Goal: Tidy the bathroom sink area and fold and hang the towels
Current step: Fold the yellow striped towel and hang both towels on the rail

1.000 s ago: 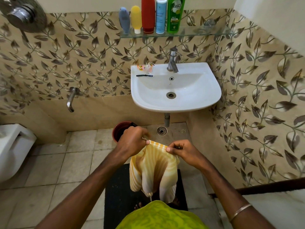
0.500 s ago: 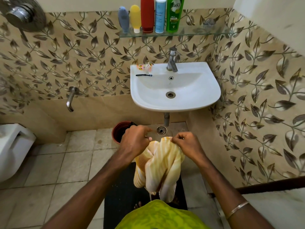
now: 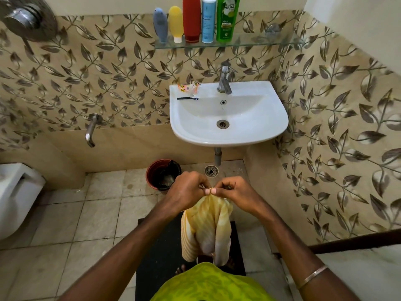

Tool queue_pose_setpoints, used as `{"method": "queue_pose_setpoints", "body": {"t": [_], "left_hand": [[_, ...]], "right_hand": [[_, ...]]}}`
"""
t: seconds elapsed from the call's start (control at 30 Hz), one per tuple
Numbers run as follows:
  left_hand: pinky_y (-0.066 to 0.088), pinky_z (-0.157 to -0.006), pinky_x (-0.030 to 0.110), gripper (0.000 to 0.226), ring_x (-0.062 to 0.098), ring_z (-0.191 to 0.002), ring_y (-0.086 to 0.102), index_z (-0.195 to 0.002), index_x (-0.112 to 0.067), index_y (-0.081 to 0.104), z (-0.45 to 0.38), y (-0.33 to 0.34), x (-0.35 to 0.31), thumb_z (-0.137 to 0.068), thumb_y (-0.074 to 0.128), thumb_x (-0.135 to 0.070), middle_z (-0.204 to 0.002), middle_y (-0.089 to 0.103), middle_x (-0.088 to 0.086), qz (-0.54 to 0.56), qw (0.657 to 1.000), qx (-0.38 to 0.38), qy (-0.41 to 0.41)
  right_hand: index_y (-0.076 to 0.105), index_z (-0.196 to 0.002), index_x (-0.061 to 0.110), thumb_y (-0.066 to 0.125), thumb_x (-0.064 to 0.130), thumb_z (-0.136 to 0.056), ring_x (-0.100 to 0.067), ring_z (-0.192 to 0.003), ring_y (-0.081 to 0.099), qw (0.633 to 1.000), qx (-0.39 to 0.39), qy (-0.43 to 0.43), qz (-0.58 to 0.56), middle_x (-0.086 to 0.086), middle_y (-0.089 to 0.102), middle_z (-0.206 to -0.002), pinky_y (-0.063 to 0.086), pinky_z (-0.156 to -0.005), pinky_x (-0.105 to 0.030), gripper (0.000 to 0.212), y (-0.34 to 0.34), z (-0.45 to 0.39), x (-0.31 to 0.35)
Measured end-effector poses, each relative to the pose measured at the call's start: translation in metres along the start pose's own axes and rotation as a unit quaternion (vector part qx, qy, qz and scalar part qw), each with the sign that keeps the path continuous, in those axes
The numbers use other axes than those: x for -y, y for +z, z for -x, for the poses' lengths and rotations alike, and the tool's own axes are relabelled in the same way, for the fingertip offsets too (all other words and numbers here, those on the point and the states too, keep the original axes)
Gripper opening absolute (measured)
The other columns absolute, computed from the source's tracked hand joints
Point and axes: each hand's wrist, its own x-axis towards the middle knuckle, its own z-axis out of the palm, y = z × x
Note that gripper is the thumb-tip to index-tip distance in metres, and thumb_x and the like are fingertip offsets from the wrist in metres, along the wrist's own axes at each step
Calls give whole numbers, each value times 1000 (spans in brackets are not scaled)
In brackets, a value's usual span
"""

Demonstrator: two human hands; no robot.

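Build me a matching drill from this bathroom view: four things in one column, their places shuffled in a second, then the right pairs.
Things
1. striped towel
2. razor
3. green bottle
4. brown bucket

Places
A. on the glass shelf
B. on the floor left of the drain
C. hanging from the grip of the left hand and the right hand
D. on the sink rim, left of the tap

Pairs: 1-C, 2-D, 3-A, 4-B

Toilet [image 3: 15, 198] cut by left edge — towel's [image 3: 206, 224] top edge behind fingers [image 3: 213, 190].
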Motion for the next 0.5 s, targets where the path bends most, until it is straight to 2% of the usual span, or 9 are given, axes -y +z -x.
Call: {"method": "queue_pose_setpoints", "body": {"t": [0.1,0.23,0.37,0.5], "left_hand": [[57,-81,36,3,11,-87,67,-90,-23,76,0,-5,0,-87,75,-24,-90,75,-6,-4,1000,-9,-2],[56,-82,33,7,14,-91,68,-92,-20,77,1,-14,0,-87,74,-21,-93,75,-3,-27,1000,-7,-5],[57,-83,34,9,12,-90,67,-95,-20,78,0,-24,10,-87,75,-23,-94,75,-5,-19,999,-24,-31],[55,-77,29,8,8,-87,67,-94,-20,78,-1,-30,19,-87,75,-23,-92,75,-7,-15,997,-52,-45]], "right_hand": [[81,-89,19,78,34,-87,-12,-81,68,1000,27,9,0,-6,78,-88,51,-75,-35,16,-4,2,-4],[80,-95,14,75,29,-92,-19,-92,72,997,66,27,5,-9,79,-98,55,-89,-42,16,-9,7,-12],[80,-98,12,74,28,-92,-28,-101,74,997,64,49,8,-8,79,-101,55,-96,-47,18,-13,11,-21],[80,-95,19,73,31,-93,-18,-97,74,997,46,59,19,-1,79,-99,57,-93,-42,14,-14,10,-25]]}}
